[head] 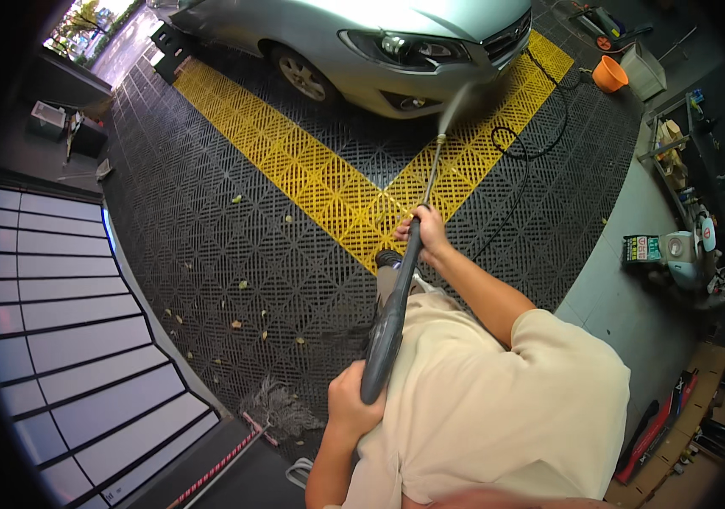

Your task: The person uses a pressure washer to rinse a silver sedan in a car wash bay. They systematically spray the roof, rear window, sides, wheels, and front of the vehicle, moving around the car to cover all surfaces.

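A pressure-washer gun (391, 321) with a dark grey body slants up and away in front of my beige shirt. My left hand (355, 393) grips its rear end close to my waist; the trigger is hidden. Farther forward, my right hand (428, 232) wraps around the front of the gun body, where the metal lance (434, 172) begins. A whitish water spray (456, 107) fans out from the brass-coloured nozzle (442, 138) at the tip. It points at the lower front bumper (369, 98) of a silver car (311, 32), below and beside the headlight (407, 49).
Black floor grating (210, 254) with yellow strips (299, 165) lies underfoot, with scattered leaves. A black hose (566, 114) loops at right near an orange bucket (610, 74) and grey bin (643, 73). A string mop (280, 407) lies at lower left; shelving (671, 153) lines the right side.
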Demonstrator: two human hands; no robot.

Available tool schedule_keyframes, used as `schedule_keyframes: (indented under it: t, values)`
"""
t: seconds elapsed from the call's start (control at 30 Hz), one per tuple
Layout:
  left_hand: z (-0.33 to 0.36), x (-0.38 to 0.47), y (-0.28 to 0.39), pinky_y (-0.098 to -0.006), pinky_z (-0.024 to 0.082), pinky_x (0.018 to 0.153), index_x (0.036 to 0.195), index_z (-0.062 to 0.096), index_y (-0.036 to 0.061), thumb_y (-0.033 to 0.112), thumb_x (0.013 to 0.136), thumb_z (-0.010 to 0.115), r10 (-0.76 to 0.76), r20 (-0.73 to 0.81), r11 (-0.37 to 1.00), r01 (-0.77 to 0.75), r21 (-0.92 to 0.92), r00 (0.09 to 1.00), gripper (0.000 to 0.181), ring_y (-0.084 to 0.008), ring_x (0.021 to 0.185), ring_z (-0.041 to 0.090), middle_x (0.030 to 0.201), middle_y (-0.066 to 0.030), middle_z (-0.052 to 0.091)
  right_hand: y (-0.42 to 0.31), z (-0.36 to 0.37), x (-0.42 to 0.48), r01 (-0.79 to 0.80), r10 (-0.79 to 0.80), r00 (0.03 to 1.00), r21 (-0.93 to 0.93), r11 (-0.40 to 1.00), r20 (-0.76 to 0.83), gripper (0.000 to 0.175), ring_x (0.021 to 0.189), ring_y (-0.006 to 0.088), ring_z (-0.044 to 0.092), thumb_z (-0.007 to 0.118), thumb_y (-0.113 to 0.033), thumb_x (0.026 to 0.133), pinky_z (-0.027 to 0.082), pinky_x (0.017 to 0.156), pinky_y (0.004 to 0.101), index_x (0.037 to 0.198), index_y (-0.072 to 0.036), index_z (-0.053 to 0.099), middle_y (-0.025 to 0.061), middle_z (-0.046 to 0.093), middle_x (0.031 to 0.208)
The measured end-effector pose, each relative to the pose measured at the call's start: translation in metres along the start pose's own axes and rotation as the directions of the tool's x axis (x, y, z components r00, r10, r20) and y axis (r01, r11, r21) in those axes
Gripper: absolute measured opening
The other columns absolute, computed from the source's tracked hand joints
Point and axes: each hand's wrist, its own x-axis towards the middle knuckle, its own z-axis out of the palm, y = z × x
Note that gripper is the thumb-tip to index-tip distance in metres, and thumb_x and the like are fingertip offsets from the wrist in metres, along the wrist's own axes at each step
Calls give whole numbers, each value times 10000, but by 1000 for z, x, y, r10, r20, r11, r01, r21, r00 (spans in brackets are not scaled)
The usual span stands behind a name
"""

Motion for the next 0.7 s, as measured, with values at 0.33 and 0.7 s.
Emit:
schedule_keyframes:
  t: [0.33, 0.7]
  values:
    - [-24, 158, 54, -399, 543, 657, 951, 672, 11, 48, 765, 744, 27, 150, 1000, -29, 11, 988, 202, -366, 703, 674, 813, -174, 668, -120, 45, 84, 135, -144, 973, -59, 989, -181, 115, 576, 196, 547, 512, -78, 935, 599, 564, 412, 984, -55, 410, 108, 514, 757]
    - [-29, 230, 78, -397, 528, 640, 920, 639, 5, 58, 761, 744, -48, 182, 999, 50, -7, 982, 198, -381, 680, 655, 791, -178, 655, -143, 63, 150, 106, -98, 986, 49, 993, -137, 130, 564, 224, 547, 508, -55, 928, 603, 592, 460, 971, -52, 386, 117, 505, 750]
